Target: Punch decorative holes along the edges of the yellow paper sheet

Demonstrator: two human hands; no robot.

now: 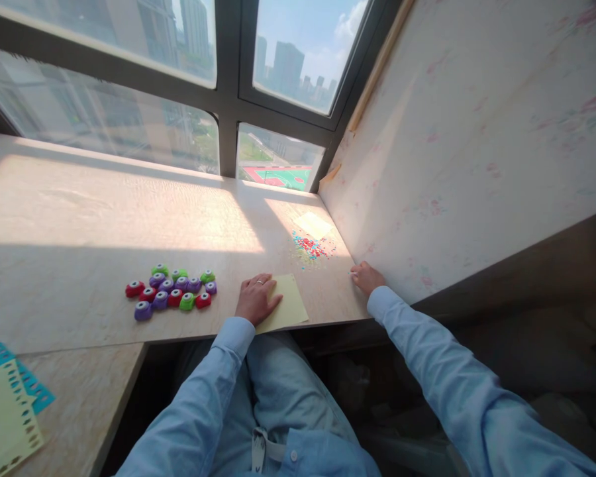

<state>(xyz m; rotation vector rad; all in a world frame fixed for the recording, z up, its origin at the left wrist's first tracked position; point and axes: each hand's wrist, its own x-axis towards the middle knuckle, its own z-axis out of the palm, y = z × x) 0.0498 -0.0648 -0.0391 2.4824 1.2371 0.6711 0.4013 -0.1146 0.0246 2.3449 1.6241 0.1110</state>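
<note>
The left hand [255, 299] lies flat, fingers spread, pinning a pale yellow paper sheet [287, 303] to the smooth stone-look ledge [79, 218], seemingly to stop it sliding. The right hand [365, 276] rests curled by the wall, fingertips pinched; on what, I cannot tell. Beyond lie scattered confetti-like cutouts [312, 246], and left, glossy rounded paper punches [171, 291].

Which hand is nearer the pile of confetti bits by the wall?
Right. The right hand sits just right of the confetti pile; the left hand rests on the yellow paper, farther back.
</note>
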